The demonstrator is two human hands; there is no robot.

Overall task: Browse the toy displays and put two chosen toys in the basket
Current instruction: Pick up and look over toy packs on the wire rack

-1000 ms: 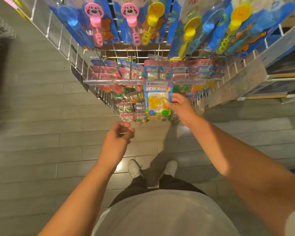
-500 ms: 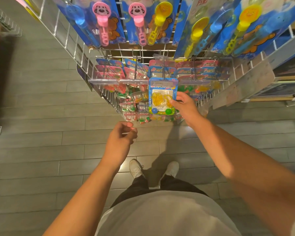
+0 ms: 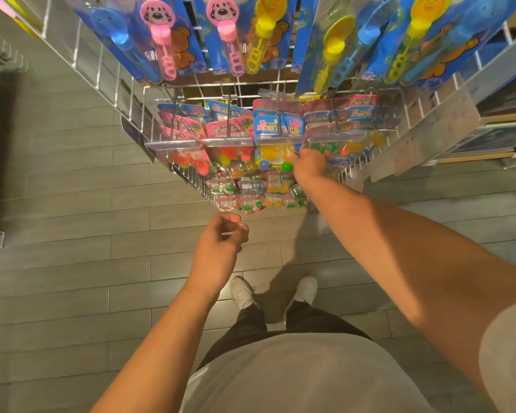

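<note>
My right hand (image 3: pixel 308 167) reaches into the wire display rack (image 3: pixel 188 177) and holds the lower right corner of a blister-card toy pack (image 3: pixel 271 153) with yellow pieces and blue and green balls. The pack hangs on a middle peg behind a clear price-label strip (image 3: pixel 277 141). Most of my fingers are hidden behind the back of the hand. My left hand (image 3: pixel 221 242) hovers lower, in front of the rack, with fingers loosely curled and nothing in it. No basket is in view.
Similar toy packs (image 3: pixel 227 129) fill the neighbouring pegs. Smaller packs (image 3: pixel 251 192) hang below them. Large blue cards of bubble wands (image 3: pixel 161 40) hang above. A grey shelf unit (image 3: pixel 429 138) stands to the right. Grey plank floor (image 3: pixel 72 263) lies to the left and underfoot.
The toy pack that my right hand held out toward me has gone back up against the rack behind the label strip. My right hand followed it in. The left hand barely moved.
</note>
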